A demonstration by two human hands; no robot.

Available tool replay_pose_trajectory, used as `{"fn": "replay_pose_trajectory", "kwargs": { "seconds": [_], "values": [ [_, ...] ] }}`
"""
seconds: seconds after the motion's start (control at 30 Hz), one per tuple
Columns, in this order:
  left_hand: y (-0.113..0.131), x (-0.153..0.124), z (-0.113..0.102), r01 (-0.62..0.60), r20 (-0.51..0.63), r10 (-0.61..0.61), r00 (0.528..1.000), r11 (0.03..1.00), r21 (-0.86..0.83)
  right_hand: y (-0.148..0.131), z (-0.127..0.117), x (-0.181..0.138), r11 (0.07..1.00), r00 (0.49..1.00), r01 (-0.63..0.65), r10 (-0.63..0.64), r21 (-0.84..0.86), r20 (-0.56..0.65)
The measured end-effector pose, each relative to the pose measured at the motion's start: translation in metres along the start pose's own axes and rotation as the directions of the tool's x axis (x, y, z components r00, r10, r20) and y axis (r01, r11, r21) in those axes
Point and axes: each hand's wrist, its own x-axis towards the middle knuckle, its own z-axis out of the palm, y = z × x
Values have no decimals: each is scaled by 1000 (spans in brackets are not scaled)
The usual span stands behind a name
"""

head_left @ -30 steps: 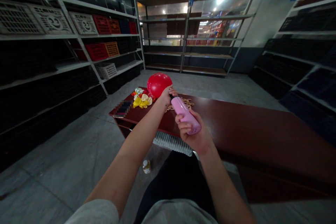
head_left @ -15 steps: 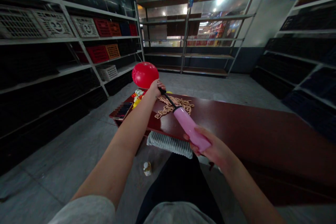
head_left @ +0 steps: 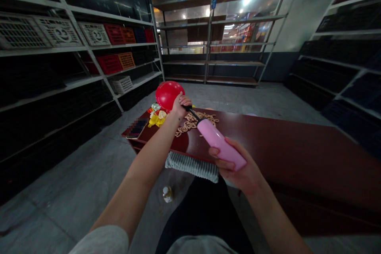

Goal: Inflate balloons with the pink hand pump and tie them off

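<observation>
A red inflated balloon (head_left: 169, 94) bulges just beyond my left hand (head_left: 181, 105). The fingers of that hand are closed round the black end of a balloon pump (head_left: 218, 139), right where the balloon's neck would be; the neck itself is hidden. A short length of black rod shows between this end and the pink barrel. My right hand (head_left: 235, 164) wraps the lower part of the barrel, which slants down toward me above the table's front edge. Beneath the pump's far end, a heap of tan, looped cord-like pieces (head_left: 190, 124) lies on the dark red table (head_left: 276, 139).
Uninflated balloons (head_left: 157, 119) in yellow, white and red lie at the table's left end, near a pixelated phone-like object (head_left: 137, 127). A grey ribbed cushion (head_left: 192, 166) sits at the front edge. On the floor stands a small bottle (head_left: 167, 194). Shelves with crates (head_left: 111, 63) line the left.
My left hand and the balloon have moved right and slightly down, toward the barrel. Less of the pump's rod shows. My right hand has shifted slightly right with the barrel.
</observation>
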Motion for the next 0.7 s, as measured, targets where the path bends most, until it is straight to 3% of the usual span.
{"fn": "replay_pose_trajectory", "kwargs": {
  "seconds": [0.13,0.27,0.43,0.7],
  "values": [
    [-27,-8,0,-7,61,4,998,999,43,-5,6,17,997,999,-8,5,73,39],
    [-42,-10,4,85,76,-87,993,996,30,-6,8,31,998,998,61,-61,8,24],
    [-36,-5,12,213,-91,-209,974,976,39,-1,4,36,942,972,128,-182,-311,-150],
    [-34,8,22,177,-293,-112,950,962,208,2,-7,37,785,934,123,-299,-607,-197]
  ]
}}
